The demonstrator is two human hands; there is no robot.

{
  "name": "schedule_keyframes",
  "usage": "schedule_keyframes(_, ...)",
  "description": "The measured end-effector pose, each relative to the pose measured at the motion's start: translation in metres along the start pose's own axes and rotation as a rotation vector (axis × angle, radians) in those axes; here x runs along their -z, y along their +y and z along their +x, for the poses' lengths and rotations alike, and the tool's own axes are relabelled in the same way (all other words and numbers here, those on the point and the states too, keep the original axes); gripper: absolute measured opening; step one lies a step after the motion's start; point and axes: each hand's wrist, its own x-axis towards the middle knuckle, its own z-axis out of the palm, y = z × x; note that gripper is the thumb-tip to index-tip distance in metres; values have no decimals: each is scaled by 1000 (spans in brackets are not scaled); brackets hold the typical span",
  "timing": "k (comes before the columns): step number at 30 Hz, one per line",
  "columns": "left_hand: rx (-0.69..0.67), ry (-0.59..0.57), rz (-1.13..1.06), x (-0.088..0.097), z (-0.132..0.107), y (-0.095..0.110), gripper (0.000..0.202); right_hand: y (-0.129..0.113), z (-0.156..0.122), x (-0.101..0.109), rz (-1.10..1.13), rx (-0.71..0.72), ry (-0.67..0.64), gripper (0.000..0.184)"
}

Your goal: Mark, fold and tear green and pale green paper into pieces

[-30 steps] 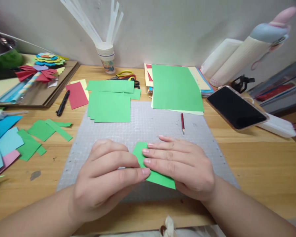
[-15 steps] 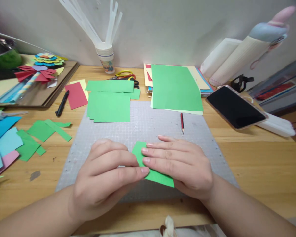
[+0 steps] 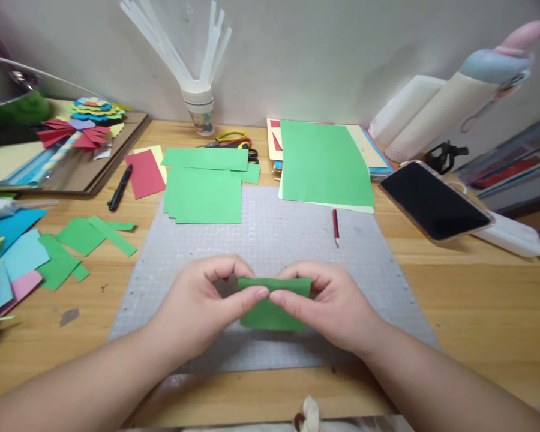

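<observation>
Between my two hands is a piece of green paper (image 3: 272,317), its upper edge bent over along a fold. My left hand (image 3: 207,303) pinches it from the left, thumb on the near face and fingers curled behind. From the other side my right hand (image 3: 330,306) grips it the same way, and the two thumb tips nearly meet at the fold. The fingers behind the paper are mostly hidden. Under the hands lies a grey cutting mat (image 3: 162,276) with a grid. A short red-and-black pencil (image 3: 335,228) rests on the mat beyond my right hand.
Green sheets (image 3: 207,195) lie at the mat's back left, with scissors (image 3: 234,139) behind. A larger green sheet (image 3: 326,162) tops a paper stack. Green scraps (image 3: 81,237) and a black pen (image 3: 120,187) are left; a phone (image 3: 434,201) is right. A paper cup (image 3: 200,111) holds white sticks.
The green paper was pressed down on the mat under my right hand; now both hands hold it up, turned, with a fold along the top. The view has shifted slightly.
</observation>
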Motion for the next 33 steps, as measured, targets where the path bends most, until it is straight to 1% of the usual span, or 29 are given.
schedule_keyframes(2, 145, -35, -84, -1, 1, 0, 24, -2, 0, 1, -10, -32, -10, 19)
schedule_keyframes(3, 183, -36, -127, -1, 1, 1, 25, -2, 0, 1, -9, -39, -12, 20)
schedule_keyframes(5, 210, -3, -194, -1, 1, 1, 25, -2, 0, 3, -1, -66, -2, 23)
schedule_keyframes(7, 211, 40, -235, 0, 2, 1, 25, -1, 1, 3, 3, -90, 18, 24)
schedule_keyframes(9, 207, 58, -274, 2, 3, 0, 24, -1, 1, 3, 0, -93, 31, 24)
schedule_keyframes(13, 194, 34, -355, 4, 3, -2, 25, -2, 1, 3, 0, -82, 29, 24)
schedule_keyframes(18, 186, 6, -444, 4, 3, -1, 27, -4, 1, 2, 19, -73, -15, 24)
schedule_keyframes(23, 185, 1, -550, 2, 4, -2, 30, -2, 1, 1, 120, -136, -41, 27)
schedule_keyframes(25, 189, 18, -595, 2, 6, -4, 30, -1, 2, 2, 160, -171, -29, 28)
schedule_keyframes(27, 191, 72, -637, 3, 7, -7, 31, 0, 3, 4, 206, -207, -1, 28)
schedule_keyframes(29, 212, 119, -629, 3, 8, -9, 29, 0, 4, 5, 245, -232, 29, 27)
schedule_keyframes(30, 226, 109, -604, 2, 8, -9, 28, 1, 4, 5, 258, -238, 41, 26)
schedule_keyframes(31, 249, 62, -566, 1, 7, -9, 29, 1, 5, 4, 262, -240, 47, 26)
schedule_keyframes(33, 293, -70, -480, -3, 5, -9, 34, 1, 5, 2, 246, -240, 51, 26)
